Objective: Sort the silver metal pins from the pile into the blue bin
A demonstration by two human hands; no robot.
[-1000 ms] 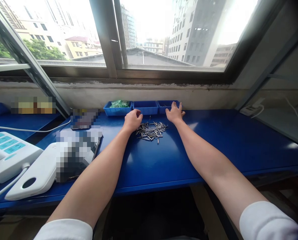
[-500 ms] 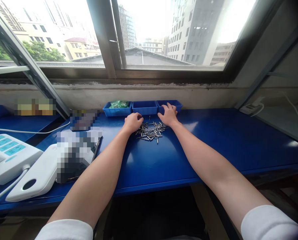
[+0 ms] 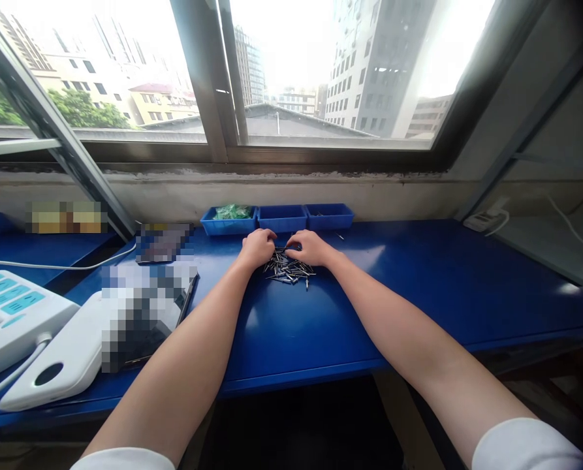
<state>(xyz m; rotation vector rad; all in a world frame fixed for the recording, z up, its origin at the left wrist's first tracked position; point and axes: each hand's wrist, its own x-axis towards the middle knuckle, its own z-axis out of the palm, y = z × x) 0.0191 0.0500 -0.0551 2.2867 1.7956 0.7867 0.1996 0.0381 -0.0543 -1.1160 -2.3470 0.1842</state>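
Note:
A loose pile of small, thin metal pieces (image 3: 290, 269), which look like blind rivets, lies on the blue tabletop (image 3: 291, 326). My left hand (image 3: 259, 249) rests at the pile's left edge, its fingers curled together; what they hold is hidden. At the upper right edge of the pile is my right hand (image 3: 311, 248), thumb and fingers bent inward over the pieces in a pinch. Whatever lies between those fingertips is too small to make out. Behind my hands, the right blue bin (image 3: 329, 222) contains a few tiny dark pieces. One single piece (image 3: 340, 236) lies in front of that bin.
Left of it stand the middle blue bin (image 3: 282, 225) and the left blue bin (image 3: 228, 227) with green packets (image 3: 232, 211). A white power strip (image 3: 21, 313), a white oblong device (image 3: 59, 359) and blurred items occupy the left side. A window frame (image 3: 330, 153) runs behind.
My right hand has moved from the right bin down and left to the pile, its spread fingers now drawn in. My left hand stays beside the pile. The view has shifted slightly.

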